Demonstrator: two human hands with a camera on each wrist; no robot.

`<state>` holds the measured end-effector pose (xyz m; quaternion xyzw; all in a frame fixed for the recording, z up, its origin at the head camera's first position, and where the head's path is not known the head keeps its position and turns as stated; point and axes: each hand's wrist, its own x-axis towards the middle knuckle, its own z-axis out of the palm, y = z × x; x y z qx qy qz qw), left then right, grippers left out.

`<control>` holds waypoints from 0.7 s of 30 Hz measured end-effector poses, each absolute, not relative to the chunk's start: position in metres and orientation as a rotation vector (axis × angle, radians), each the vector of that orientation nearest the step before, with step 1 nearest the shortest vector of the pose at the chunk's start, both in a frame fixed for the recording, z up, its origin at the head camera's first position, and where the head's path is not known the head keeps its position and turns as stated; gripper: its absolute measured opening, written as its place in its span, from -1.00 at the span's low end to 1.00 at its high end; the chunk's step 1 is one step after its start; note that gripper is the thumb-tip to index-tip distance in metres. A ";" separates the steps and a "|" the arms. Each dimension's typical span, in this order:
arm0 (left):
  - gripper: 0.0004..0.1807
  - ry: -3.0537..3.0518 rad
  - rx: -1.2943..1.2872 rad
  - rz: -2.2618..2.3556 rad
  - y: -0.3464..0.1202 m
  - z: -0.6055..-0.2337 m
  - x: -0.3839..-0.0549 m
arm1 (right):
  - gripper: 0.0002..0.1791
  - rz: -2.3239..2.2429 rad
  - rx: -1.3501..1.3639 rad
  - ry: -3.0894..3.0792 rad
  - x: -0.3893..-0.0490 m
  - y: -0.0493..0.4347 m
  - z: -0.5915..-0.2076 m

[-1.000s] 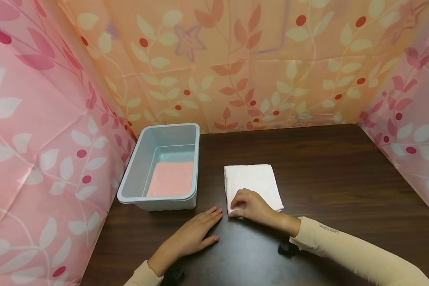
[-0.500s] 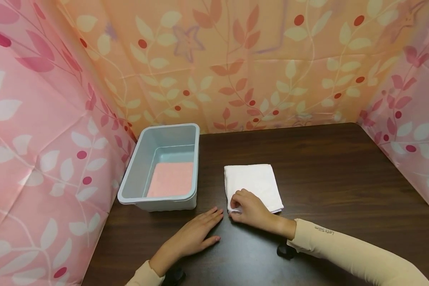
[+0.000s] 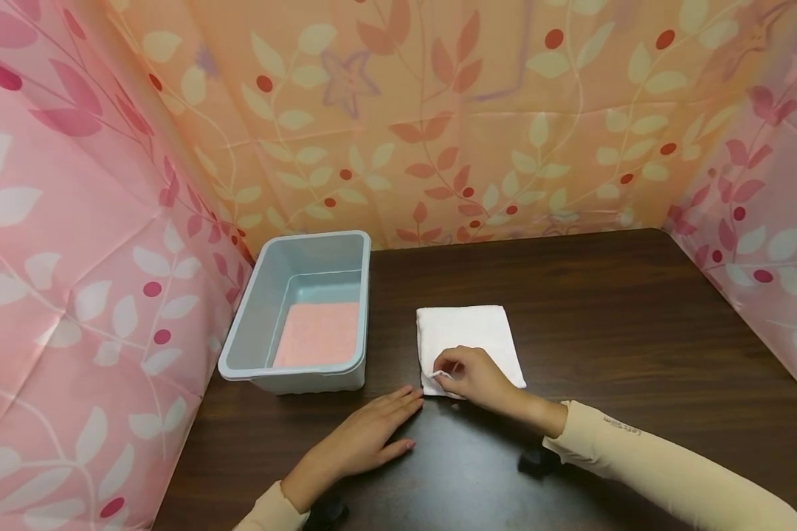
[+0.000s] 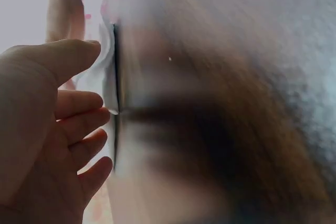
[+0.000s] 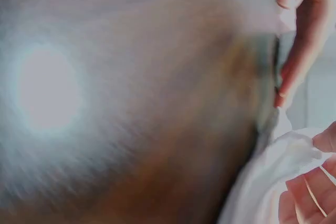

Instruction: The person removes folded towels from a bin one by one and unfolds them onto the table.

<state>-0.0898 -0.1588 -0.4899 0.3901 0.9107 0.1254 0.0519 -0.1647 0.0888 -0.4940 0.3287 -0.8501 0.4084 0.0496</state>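
Note:
A folded white towel (image 3: 471, 328) lies on the brown table in the head view. My right hand (image 3: 474, 376) pinches the towel's near left corner between thumb and fingers and holds that layer a little raised; in the right wrist view the lifted white cloth (image 5: 278, 163) bends up to the thumb. My left hand (image 3: 375, 431) lies flat on the table with straight fingers, its fingertips at the towel's near left corner. In the left wrist view the left hand (image 4: 58, 114) has its fingers beside the towel's edge (image 4: 109, 66).
A light blue plastic basin (image 3: 294, 372) stands left of the towel, with a folded pink cloth (image 3: 319, 334) on its bottom. Floral curtains (image 3: 425, 125) enclose the back and both sides of the dark wooden table (image 3: 604, 310).
My right hand has pulled up the towel's near left corner and moved slightly right. My left hand has slid a little to the right, up to the towel.

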 end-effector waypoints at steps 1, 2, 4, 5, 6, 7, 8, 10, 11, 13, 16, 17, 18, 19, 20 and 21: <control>-0.32 2.774 1.205 0.385 -0.158 -0.489 -0.090 | -0.93 1.256 0.990 -2.593 -0.166 0.090 -0.491; -0.32 2.779 1.222 0.390 -0.156 -0.489 -0.090 | -0.91 1.267 0.980 -2.595 -0.167 0.091 -0.488; -0.35 2.801 1.258 0.392 -0.154 -0.487 -0.091 | -0.90 1.285 0.962 -2.597 -0.169 0.092 -0.482; -0.36 2.815 1.277 0.396 -0.153 -0.486 -0.091 | -0.89 1.292 0.953 -2.599 -0.170 0.093 -0.479; -0.38 2.832 1.292 0.396 -0.151 -0.485 -0.091 | -0.89 1.300 0.944 -2.600 -0.172 0.094 -0.476; -0.40 2.843 1.302 0.401 -0.150 -0.483 -0.091 | -0.89 1.311 0.934 -2.601 -0.173 0.095 -0.474; -0.42 2.856 1.315 0.407 -0.148 -0.482 -0.092 | -0.89 1.318 0.922 -2.604 -0.175 0.095 -0.472; -0.42 2.871 1.343 0.401 -0.144 -0.480 -0.093 | -0.88 1.330 0.904 -2.607 -0.178 0.097 -0.467; -0.40 2.870 1.350 0.385 -0.142 -0.479 -0.094 | -0.88 1.332 0.899 -2.609 -0.180 0.098 -0.466; -0.34 2.856 1.357 0.326 -0.138 -0.479 -0.097 | -0.89 1.339 0.893 -2.613 -0.184 0.099 -0.464; -0.24 2.822 1.335 0.206 -0.132 -0.484 -0.100 | -0.90 1.334 0.897 -2.628 -0.190 0.101 -0.462; -0.22 2.815 1.328 0.165 -0.130 -0.486 -0.100 | -0.91 1.334 0.899 -2.637 -0.191 0.101 -0.462; -0.21 2.808 1.318 0.142 -0.129 -0.487 -0.101 | -0.92 1.333 0.900 -2.648 -0.193 0.101 -0.461; -0.21 2.801 1.310 0.130 -0.128 -0.489 -0.101 | -0.92 1.328 0.901 -2.658 -0.195 0.102 -0.459; -0.21 2.797 1.304 0.120 -0.127 -0.490 -0.101 | -0.92 1.327 0.900 -2.671 -0.197 0.102 -0.458; -0.22 2.793 1.299 0.114 -0.127 -0.490 -0.101 | -0.93 1.324 0.897 -2.683 -0.200 0.103 -0.457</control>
